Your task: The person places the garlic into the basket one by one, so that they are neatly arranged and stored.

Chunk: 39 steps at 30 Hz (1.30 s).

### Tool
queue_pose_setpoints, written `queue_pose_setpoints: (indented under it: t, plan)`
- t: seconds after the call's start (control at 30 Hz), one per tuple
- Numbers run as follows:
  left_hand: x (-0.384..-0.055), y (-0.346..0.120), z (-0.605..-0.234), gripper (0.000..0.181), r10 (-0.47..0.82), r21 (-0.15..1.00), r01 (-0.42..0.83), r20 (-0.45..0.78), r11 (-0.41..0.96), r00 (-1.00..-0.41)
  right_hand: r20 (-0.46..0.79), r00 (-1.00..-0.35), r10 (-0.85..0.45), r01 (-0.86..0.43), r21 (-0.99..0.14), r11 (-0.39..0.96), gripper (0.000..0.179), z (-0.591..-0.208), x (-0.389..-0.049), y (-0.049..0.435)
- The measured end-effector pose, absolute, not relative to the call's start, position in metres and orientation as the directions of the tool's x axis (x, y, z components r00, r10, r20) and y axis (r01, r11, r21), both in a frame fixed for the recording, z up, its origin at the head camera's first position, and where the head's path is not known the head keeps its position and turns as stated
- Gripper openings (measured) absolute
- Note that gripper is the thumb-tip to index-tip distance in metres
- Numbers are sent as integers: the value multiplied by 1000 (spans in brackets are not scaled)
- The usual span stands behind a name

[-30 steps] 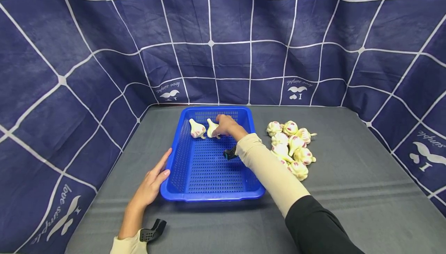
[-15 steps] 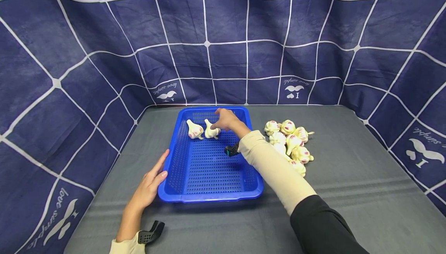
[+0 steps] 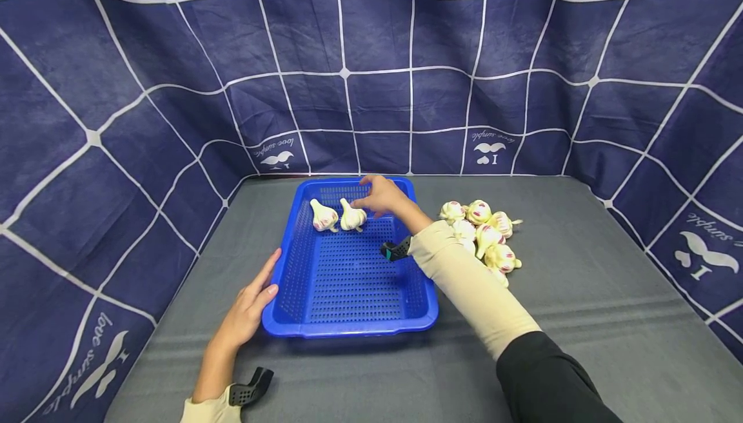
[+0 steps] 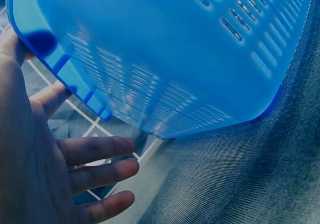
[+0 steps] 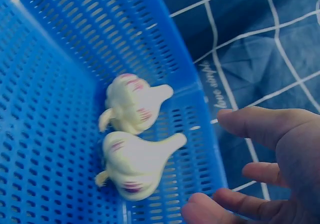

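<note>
Two white garlic bulbs with purple streaks lie side by side at the far end of a blue perforated basket (image 3: 354, 329). The left garlic bulb (image 3: 324, 216) and the right garlic bulb (image 3: 352, 216) both have their stems toward the far wall. My right hand (image 3: 383, 196) hovers over the basket's far right part, fingers spread and apart from the bulbs in the right wrist view, holding nothing. My left hand (image 3: 246, 310) touches the basket's left rim; in the left wrist view its thumb and index finger meet the rim while the other fingers (image 4: 102, 176) extend straight beside the wall.
A pile of several garlic bulbs (image 3: 489, 237) lies on the grey cloth (image 3: 580, 268) right of the basket, partly hidden behind my right sleeve (image 3: 470, 281). A navy curtain (image 3: 441, 75) with white grid lines encloses the back and sides.
My right hand has let go of the right garlic bulb and drawn back to the right, its fingers opening. The left hand stays at the rim, and the view has shifted slightly.
</note>
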<state>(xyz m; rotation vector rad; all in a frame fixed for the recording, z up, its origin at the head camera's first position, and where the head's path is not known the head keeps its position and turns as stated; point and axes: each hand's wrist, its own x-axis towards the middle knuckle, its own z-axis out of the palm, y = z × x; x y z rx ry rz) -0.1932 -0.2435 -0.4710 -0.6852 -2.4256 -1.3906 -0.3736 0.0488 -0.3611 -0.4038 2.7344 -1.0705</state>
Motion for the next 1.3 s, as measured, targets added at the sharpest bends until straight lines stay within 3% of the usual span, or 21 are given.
queue_pose_setpoints:
  t: [0.4,1.3]
  plan:
    - [-195,-243,-470,58,271,723,531,457,442,-847,49,-939,-341,-243,-797,553,63,-336,-362,76]
    - [-192,-243,-469,53,192,730,470,436,496,-879,151,-912,-382,-330,-822,464,58,-329,-321,103]
